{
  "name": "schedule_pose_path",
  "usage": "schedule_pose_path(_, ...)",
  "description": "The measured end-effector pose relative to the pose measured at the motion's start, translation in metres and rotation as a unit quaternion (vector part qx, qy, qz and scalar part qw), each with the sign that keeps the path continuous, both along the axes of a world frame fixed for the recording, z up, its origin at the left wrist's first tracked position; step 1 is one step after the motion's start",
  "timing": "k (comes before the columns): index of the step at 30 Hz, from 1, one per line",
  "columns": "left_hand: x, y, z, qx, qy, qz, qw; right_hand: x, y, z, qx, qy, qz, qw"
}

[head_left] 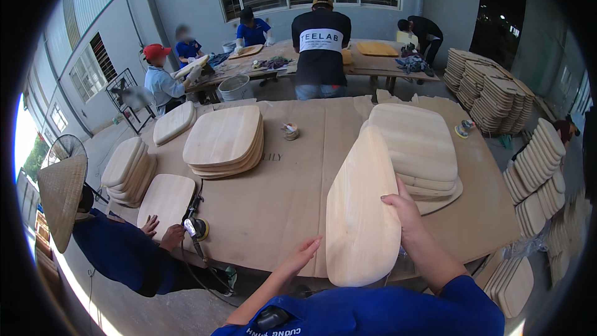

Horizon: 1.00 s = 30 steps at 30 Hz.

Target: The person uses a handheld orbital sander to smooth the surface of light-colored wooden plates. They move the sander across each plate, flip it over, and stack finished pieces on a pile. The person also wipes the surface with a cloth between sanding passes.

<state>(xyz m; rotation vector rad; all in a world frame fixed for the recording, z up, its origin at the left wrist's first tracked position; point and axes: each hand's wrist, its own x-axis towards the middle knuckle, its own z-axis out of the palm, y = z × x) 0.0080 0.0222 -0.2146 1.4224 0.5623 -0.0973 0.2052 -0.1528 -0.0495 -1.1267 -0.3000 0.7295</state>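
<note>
A pale, rounded wooden board (360, 211) is held up on a tilt above the near edge of the cardboard-covered table. My right hand (407, 211) grips its right edge, thumb on the face toward me, the other fingers hidden behind it. Close to the board's left edge is my left hand (303, 255), fingers stretched out and seemingly just apart from the wood. Just behind the held board stands a stack of similar boards (416, 143), partly covered by it.
More board stacks (224, 137) stand on the cardboard-covered table (289, 199). At left, a person in a cone-shaped hat (65, 202) has a hand by a corded sander (198, 229). Another sander (464, 128) lies at the far right. Several people work behind; boards (532, 174) are piled at right.
</note>
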Motion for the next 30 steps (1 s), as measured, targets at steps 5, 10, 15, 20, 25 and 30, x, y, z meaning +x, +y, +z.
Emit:
schedule_pose_path(5, -0.01, 0.019, 0.095, -0.086, -0.312, 0.053, 0.945, -0.066, 0.086, -0.027, 0.096, -0.062, 0.117, 0.986)
schedule_pose_path(10, -0.072, 0.065, 0.114, -0.029, -0.245, 0.215, 0.945, -0.078, 0.116, -0.128, -0.105, -0.14, 0.348, 0.921)
schedule_pose_path(15, -0.143, 0.131, 0.029, -0.176, -0.151, 0.384, 0.894, -0.074, 0.074, -0.25, -0.504, -0.309, 0.215, 0.777)
schedule_pose_path(20, -0.191, 0.137, -0.043, -0.305, -0.08, 0.449, 0.836, -0.03, 0.061, -0.297, -0.473, -0.194, 0.093, 0.854)
schedule_pose_path(25, -0.2, 0.124, -0.056, -0.142, -0.018, 0.434, 0.89, -0.019, 0.059, -0.323, -0.394, -0.026, 0.117, 0.911)
schedule_pose_path(30, -0.186, 0.132, -0.07, -0.093, 0.008, 0.353, 0.931, -0.042, 0.018, -0.311, -0.403, -0.065, 0.025, 0.913)
